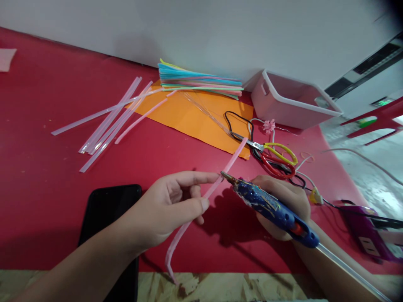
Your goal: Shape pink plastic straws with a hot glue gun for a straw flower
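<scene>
A pink pipe cleaner [236, 154] runs slantwise through the fingers of my left hand [176, 205], pinched between thumb and fingers, its lower end bent and hanging over the table's front edge. My right hand [280, 197] is wrapped round a blue hot glue gun [267, 205] crusted with dried glue. The gun's metal nozzle meets the pipe cleaner, or hovers just at it, close to my left fingertip. A clear glue stick [349, 270] sticks out of the gun's back end. The trigger is hidden by the gun and hand.
Clear glue sticks [107, 121] lie at the left, and a black phone [110, 209] sits near my left forearm. Behind are pipe cleaners [201, 79] on orange paper [182, 111], scissors [278, 159], a pink bin [283, 105], cables and a purple power strip [365, 233].
</scene>
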The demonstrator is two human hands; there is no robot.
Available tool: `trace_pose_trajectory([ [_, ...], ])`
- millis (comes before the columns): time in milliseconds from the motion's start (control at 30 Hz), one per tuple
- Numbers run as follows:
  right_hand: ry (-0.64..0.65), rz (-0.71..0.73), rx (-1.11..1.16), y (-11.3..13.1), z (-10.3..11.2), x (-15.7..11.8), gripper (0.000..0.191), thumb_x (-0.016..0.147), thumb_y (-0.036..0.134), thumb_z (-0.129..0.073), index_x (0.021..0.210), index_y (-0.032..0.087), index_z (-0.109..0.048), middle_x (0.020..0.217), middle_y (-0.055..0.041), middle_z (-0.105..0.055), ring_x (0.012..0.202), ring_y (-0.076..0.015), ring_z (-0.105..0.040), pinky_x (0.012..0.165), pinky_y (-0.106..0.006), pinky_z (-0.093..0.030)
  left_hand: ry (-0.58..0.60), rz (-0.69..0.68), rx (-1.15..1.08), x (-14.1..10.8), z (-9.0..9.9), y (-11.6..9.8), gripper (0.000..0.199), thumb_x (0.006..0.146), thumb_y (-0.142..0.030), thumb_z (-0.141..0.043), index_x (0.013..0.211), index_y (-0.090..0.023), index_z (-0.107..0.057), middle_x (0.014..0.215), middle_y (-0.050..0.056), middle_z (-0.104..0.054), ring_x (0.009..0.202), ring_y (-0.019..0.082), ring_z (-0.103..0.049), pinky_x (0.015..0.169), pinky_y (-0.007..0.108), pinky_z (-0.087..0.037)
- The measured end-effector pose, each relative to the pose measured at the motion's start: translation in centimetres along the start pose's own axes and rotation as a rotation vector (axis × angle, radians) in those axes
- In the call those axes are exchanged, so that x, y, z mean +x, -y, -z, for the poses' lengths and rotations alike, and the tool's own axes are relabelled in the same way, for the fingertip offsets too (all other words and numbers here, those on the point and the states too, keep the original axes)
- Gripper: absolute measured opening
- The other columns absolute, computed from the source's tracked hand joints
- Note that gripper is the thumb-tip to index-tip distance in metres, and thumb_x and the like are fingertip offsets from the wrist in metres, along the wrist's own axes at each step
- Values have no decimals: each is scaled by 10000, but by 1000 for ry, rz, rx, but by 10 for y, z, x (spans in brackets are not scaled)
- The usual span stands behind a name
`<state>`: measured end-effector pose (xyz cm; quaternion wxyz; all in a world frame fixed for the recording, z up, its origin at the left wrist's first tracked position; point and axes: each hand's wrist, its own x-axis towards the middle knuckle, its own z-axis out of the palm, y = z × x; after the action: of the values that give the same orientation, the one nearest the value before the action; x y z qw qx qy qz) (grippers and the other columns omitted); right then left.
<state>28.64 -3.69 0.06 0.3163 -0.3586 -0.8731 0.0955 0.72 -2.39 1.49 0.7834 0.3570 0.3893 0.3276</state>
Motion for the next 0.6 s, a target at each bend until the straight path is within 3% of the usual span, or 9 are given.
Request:
trace_pose_trajectory([
  [133,-33,-4,-36,2,-1,1,239,829,179,-590,1057,247,-570,809,-48,-709,641,-181,-695,538,-283,-543,-4,2,7,1,-2,-2,386,732,-57,-757,1072,-222,-834,611,-97,-559,557,52,-637,555,155,-444],
  [300,-131,-129,-169,-1,0,0,206,816,169,-618,998,249,-563,710,8,-624,526,-136,-577,489,-263,-457,-46,-2,1,3,-1,0,337,773,-97,-808,1092,-206,-813,642,-82,-610,550,46,-622,579,156,-474],
  [467,110,-275,-367,-9,-3,0,274,771,173,-581,1038,222,-543,862,-53,-650,726,-221,-655,629,-327,-526,-67,-42,-79,4,4,4,276,854,-262,-836,1124,-232,-781,716,-48,-678,589,74,-669,581,167,-533],
  [600,231,-297,-303,-11,-7,-3,425,696,67,-534,1101,186,-580,1086,-128,-673,985,-285,-680,874,-435,-564,-43,-6,-165,4,2,2,232,835,-246,-856,1034,-186,-753,698,-29,-696,590,89,-654,560,178,-572],
])
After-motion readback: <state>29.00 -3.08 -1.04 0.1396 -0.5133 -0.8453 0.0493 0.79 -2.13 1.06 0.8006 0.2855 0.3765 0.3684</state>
